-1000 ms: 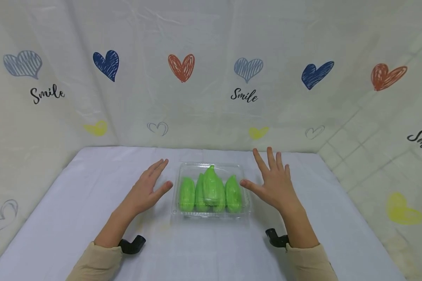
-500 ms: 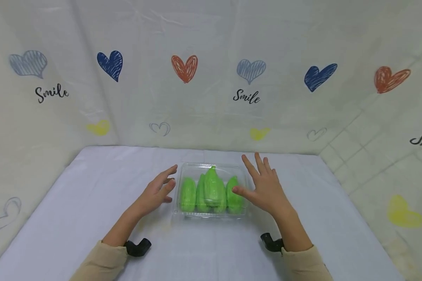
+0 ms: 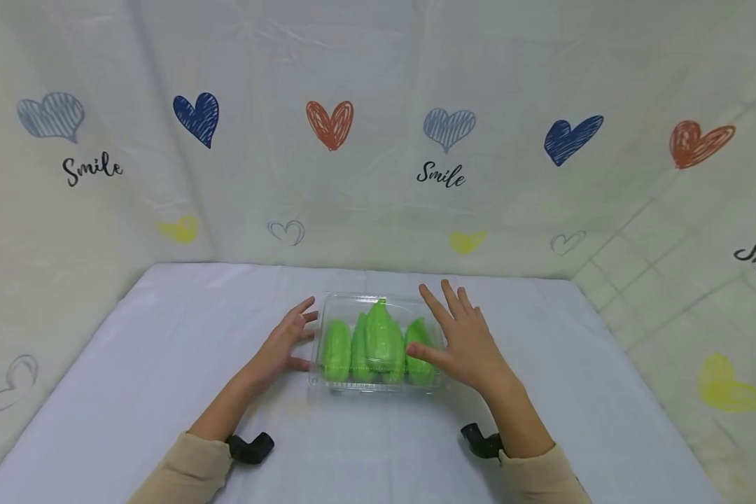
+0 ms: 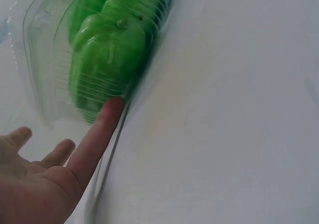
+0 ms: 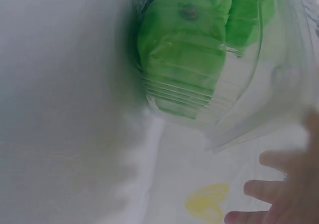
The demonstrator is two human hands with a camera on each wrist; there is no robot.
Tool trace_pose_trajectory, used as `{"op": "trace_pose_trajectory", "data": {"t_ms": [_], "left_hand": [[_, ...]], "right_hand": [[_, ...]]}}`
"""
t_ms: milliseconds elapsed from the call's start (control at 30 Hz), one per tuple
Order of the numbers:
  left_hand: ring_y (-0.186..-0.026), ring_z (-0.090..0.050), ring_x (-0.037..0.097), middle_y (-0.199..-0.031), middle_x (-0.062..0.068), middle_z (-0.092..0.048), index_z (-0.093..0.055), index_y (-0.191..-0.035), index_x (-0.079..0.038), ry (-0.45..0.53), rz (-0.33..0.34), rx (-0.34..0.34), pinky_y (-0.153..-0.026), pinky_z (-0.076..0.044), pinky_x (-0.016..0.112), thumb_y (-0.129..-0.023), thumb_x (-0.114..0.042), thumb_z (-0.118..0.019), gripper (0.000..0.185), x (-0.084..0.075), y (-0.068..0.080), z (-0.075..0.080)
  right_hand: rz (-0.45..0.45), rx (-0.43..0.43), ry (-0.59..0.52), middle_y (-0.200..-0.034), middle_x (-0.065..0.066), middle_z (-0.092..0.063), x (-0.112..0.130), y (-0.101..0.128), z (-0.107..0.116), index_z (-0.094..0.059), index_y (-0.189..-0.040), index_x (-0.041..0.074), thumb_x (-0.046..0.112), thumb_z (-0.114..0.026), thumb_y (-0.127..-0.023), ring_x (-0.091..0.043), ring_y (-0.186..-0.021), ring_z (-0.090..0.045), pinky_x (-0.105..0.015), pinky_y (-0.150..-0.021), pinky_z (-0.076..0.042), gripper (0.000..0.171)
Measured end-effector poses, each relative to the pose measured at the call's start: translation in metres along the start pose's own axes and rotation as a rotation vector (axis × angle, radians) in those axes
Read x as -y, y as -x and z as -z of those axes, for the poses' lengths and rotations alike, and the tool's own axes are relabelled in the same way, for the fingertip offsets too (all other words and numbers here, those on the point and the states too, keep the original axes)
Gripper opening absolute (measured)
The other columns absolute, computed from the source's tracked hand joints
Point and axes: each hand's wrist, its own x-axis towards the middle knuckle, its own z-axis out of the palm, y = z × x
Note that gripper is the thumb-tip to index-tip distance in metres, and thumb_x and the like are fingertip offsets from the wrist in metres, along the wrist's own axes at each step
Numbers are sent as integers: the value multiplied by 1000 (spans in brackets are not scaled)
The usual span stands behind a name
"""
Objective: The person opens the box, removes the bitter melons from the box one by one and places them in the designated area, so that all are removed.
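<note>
At table centre sits the clear plastic box (image 3: 378, 343) of green peppers (image 3: 378, 339), the left hand (image 3: 283, 346) spread at its nine o'clock side with a fingertip (image 4: 113, 107) touching the wall, the right hand (image 3: 469, 343) wide-fingered at three o'clock, thumb over the lid.

A: What encloses the scene?
B: A pale cloth backdrop (image 3: 378, 105) hangs behind and on both sides, printed with scribbled hearts in navy (image 3: 196, 117), orange-red (image 3: 330, 124), grey-blue (image 3: 449, 128) and yellow (image 3: 467, 241), and the word "Smile" (image 3: 440, 174) in black script.

A: And the work surface?
B: A desk (image 3: 164, 350) covered in a plain white-lilac cloth meets the backdrop at its far edge. Lighting is soft and even.
</note>
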Motion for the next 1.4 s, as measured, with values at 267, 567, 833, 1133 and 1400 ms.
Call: {"op": "trace_pose_trajectory", "data": {"t_ms": [267,567,833,1133,1400], "left_hand": [[-135,-21,32,-148,3,-21,-23,-141,-45,196,93,0,-81,-47,53,-94,-56,-31,49,8,-2,4],[-135,-21,30,-147,4,-22,-21,-144,-41,187,97,43,-81,-47,50,-99,-38,-33,46,13,-1,7],[-133,-24,29,-147,2,-24,-25,-143,-40,189,80,64,-79,-48,46,-99,-33,-36,46,12,-1,8],[-131,-28,30,-147,2,-26,-29,-141,-41,163,99,28,-77,-49,44,-97,-33,-42,46,14,0,7],[-130,-30,32,-146,3,-27,-28,-143,-37,121,51,24,-75,-49,45,-96,-29,-47,51,15,-3,6]], "right_hand": [[33,-15,-23,-154,-5,-7,7,0,2,-11,-146,38,76,-50,-71,-32,-139,-2,-66,-100,-17,93],[47,-3,-27,-153,-7,-9,9,1,1,-12,-147,36,75,-51,-71,-35,-138,-4,-66,-99,-17,93],[64,10,-15,-153,-8,-11,12,1,3,-11,-147,36,76,-50,-71,-35,-138,-4,-67,-98,-19,94],[83,28,-38,-154,-5,-9,16,3,3,-9,-146,38,74,-54,-70,-33,-139,-1,-65,-100,-17,96],[124,25,-20,-154,-4,-9,23,2,-1,-10,-146,38,78,-52,-68,-31,-139,-1,-64,-100,-19,98]]}}
